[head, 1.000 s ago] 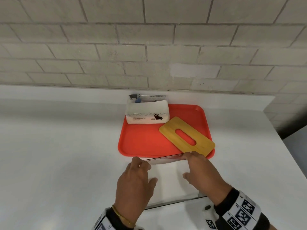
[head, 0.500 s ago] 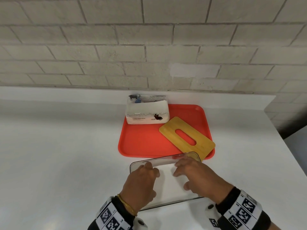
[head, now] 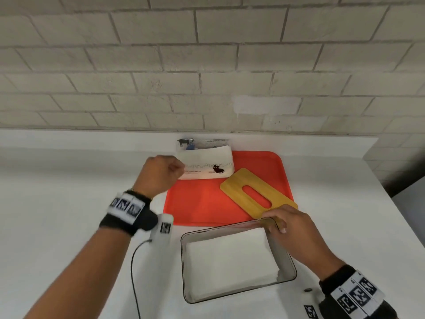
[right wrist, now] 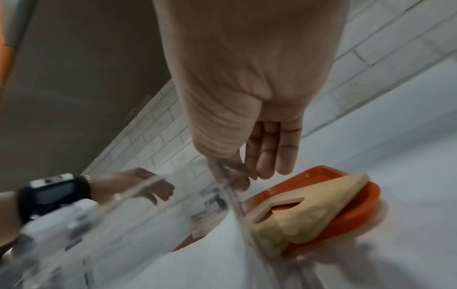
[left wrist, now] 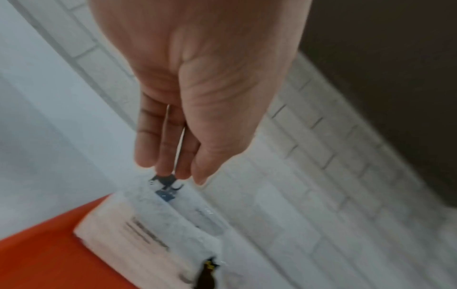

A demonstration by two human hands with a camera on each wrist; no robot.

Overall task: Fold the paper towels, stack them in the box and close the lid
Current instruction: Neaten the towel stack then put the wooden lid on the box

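A clear box [head: 287,270] stands on the white counter in front of the tray, with a folded white paper towel [head: 230,259] lying flat inside. My right hand [head: 273,224] is at the box's far right corner; in the right wrist view the clear wall [right wrist: 237,197] runs between thumb and fingers [right wrist: 272,166]. My left hand [head: 181,168] reaches to the left end of the paper towel pack [head: 209,164]. Its fingers [left wrist: 160,152] are straight, their tips just above the pack's top [left wrist: 168,195], holding nothing. The slotted wooden lid [head: 257,196] lies on the tray.
The red tray [head: 200,203] sits against the back ledge below a brick wall. The lid's near corner overhangs the tray beside my right hand. A cable [head: 134,272] runs from my left wrist unit. The counter's right edge [head: 395,217] drops off.
Both hands were pressing the towel down in the box. My left hand has since lifted and moved forward to the pack, and my right hand has shifted to the box's far right corner.
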